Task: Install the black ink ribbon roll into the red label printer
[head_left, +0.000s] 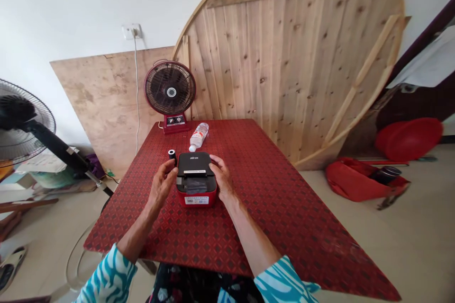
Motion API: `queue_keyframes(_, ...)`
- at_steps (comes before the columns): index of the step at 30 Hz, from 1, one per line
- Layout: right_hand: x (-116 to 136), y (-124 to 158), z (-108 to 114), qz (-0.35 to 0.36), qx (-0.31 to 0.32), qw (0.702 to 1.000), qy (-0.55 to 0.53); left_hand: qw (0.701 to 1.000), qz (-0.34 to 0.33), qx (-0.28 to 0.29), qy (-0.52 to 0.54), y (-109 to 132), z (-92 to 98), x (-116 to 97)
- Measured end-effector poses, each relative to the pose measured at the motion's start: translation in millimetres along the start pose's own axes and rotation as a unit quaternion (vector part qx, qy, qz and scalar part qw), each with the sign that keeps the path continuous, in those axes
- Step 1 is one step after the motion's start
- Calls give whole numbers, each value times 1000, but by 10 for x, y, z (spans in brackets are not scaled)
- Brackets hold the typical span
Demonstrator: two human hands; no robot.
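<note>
A small printer (194, 164) with a black lid and red base sits on the red patterned table (270, 227). Its label faces me, and a clear strip lies over the dark front part. My left hand (164, 180) grips the printer's left side, thumb along the edge, fingers bent. On the opposite side, my right hand (222, 175) holds the right edge, with fingertips at the lid's far corner. A black roll with a white core (172, 154) stands just beyond my left fingers. Behind the printer, a clear plastic bottle (199, 136) lies on its side.
A dark red fan (170, 92) stands at the table's far left corner. Another fan (28, 118) is on the floor at left. A round wooden panel (284, 61) leans on the wall behind. At right, a red bag (350, 180) lies on the floor.
</note>
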State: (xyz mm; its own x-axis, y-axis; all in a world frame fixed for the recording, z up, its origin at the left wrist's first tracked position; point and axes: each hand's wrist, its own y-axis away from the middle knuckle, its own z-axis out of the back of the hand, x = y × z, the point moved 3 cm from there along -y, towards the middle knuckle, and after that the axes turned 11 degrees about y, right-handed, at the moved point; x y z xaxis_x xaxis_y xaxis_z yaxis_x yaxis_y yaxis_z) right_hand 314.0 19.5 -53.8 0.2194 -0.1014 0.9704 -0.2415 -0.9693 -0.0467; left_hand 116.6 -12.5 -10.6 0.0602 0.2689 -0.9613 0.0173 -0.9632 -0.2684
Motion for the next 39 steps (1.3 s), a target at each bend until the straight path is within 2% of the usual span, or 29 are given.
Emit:
queue_keyframes(3, 2, 3, -3, 1, -8, 1000, -10, 980, 124, -47, 147, -151, -28, 204)
queue_keyframes(7, -7, 9, -9, -7, -11, 1000, -16, 950, 198, -78, 226, -203, -88, 328)
queue_keyframes(14, -9, 10, -34, 15, -1, 999, -39, 948, 182, -64, 254, -207, -100, 307)
queue_keyframes(18, -76, 0, -48, 6, 0, 999, -37, 949, 180, -3, 257, -167, -108, 250)
queue_keyframes(23, -286, 2, 2, 16, -33, 999, 9, 940, 199, 60, 269, -48, -63, 232)
queue_keyframes(28, -457, -1, 40, 26, -38, 999, 21, 941, 205, 55, 262, -37, 19, 288)
queue_keyframes(35, -406, 12, 35, 30, -39, 999, 21, 938, 214, 62, 265, -102, -6, 295)
queue_keyframes(39, -445, 0, 31, 30, -33, 999, 16, 939, 205, 40, 272, -88, -9, 306)
